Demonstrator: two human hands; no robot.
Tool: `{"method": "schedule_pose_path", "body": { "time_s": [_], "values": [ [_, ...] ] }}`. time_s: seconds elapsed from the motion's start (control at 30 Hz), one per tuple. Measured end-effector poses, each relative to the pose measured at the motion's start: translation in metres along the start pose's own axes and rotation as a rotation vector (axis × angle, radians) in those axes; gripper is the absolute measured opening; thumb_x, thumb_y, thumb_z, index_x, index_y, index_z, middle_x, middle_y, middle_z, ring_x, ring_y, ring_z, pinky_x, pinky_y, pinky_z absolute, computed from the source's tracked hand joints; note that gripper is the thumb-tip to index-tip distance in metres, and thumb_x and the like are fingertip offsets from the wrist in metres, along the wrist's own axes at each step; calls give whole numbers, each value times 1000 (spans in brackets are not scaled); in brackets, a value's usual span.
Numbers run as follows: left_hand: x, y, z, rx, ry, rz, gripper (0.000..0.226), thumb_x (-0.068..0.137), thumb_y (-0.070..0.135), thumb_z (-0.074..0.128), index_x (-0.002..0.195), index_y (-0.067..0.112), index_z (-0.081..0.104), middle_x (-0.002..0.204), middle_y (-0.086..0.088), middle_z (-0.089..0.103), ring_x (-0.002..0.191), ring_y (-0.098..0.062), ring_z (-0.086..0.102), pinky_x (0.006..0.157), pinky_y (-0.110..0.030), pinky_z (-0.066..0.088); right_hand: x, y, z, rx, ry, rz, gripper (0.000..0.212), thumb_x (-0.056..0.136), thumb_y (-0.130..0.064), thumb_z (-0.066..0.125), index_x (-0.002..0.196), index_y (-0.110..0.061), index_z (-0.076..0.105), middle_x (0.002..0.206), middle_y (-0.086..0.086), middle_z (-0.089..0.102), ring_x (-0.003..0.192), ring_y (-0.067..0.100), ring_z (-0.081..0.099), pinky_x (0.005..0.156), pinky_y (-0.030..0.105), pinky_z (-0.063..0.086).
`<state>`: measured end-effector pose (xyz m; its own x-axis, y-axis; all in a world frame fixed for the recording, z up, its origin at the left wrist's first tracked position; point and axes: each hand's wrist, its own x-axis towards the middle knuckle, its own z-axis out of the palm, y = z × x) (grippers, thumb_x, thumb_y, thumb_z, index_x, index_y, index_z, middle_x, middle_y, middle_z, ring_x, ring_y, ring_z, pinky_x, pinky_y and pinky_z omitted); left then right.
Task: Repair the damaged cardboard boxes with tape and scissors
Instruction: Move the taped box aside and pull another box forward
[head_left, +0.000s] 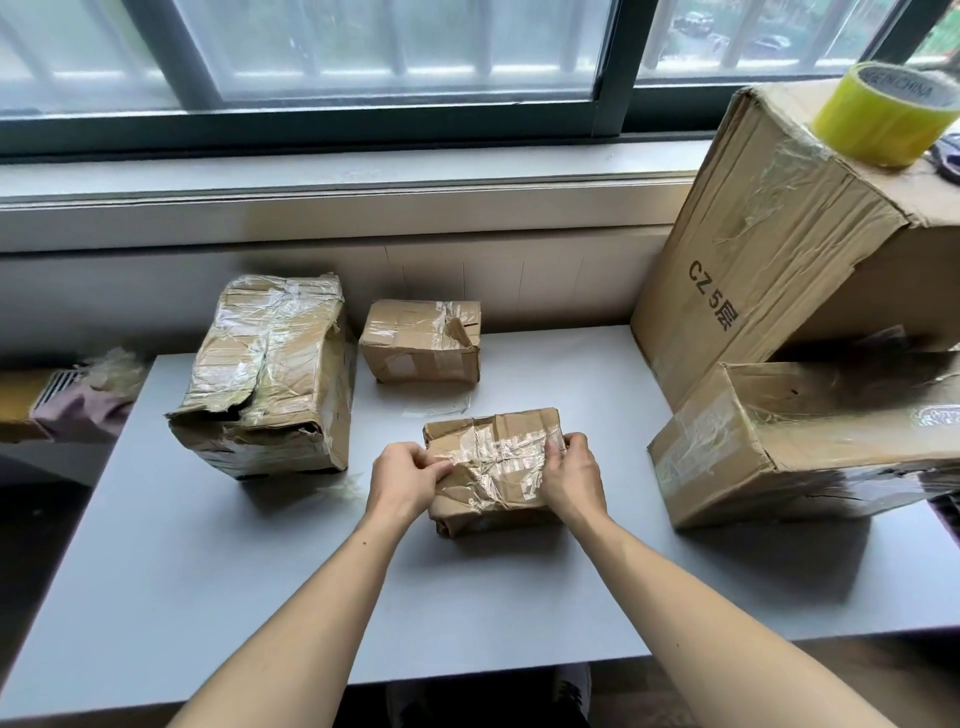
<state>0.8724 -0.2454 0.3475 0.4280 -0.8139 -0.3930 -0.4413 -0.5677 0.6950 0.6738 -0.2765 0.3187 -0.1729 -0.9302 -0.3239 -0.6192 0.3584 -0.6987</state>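
A grey bench (218, 597) stands under a wide window (363, 57) and carries five cardboard boxes. The largest, a tall box (769, 249) printed "CZ 5", rises at the far right against the sill, with a roll of yellow tape (883, 114) on its top. In front of it a long box (789, 447) lies on its side, its corner patched with clear tape. At the left of the bench a crumpled box (270, 374) stands heavily wrapped in glossy tape, its near top edge torn and caved in. Behind the middle, near the wall, sits a small box (421, 340) with a ripped flap on its top. The smallest box (496, 467) lies at the middle of the bench, nearest the person, wrinkled tape crossing its top. The left hand (408, 478) pinches the tape at this box's left edge, fingers curled on it. The right hand (571, 478) grips the box's right end, fingers bent over the top edge.
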Motion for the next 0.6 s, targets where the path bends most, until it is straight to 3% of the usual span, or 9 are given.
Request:
{"method": "schedule_pose_path", "body": {
  "time_s": [0.17,0.27,0.43,0.6],
  "values": [
    [4,-6,1,-142,-20,-47,27,79,18,82,63,12,61,72,-2,69,69,-16,61,63,-26,47,0,1,1,42,17,20,32,107,-33,38,105,-2,47,104,19,61,98,38,57,72,35,34],
    [4,-7,3,-109,-4,-40,25,81,20,80,66,12,62,75,0,69,72,-14,62,61,-25,44,-1,1,2,65,26,43,34,107,-34,39,99,-2,49,86,12,58,85,34,55,68,35,35],
    [-10,-7,14,-78,90,30,19,91,20,68,83,6,57,80,0,62,79,-17,55,68,-28,36,-1,3,0,125,42,66,38,106,-34,42,97,0,53,77,7,56,79,31,52,65,34,31],
    [-16,-6,17,-216,162,-7,26,90,16,70,105,12,50,82,0,59,77,-17,56,71,-26,38,-2,2,2,136,52,80,38,106,-34,41,97,0,53,76,5,54,78,30,51,65,34,31]
  ]
}}
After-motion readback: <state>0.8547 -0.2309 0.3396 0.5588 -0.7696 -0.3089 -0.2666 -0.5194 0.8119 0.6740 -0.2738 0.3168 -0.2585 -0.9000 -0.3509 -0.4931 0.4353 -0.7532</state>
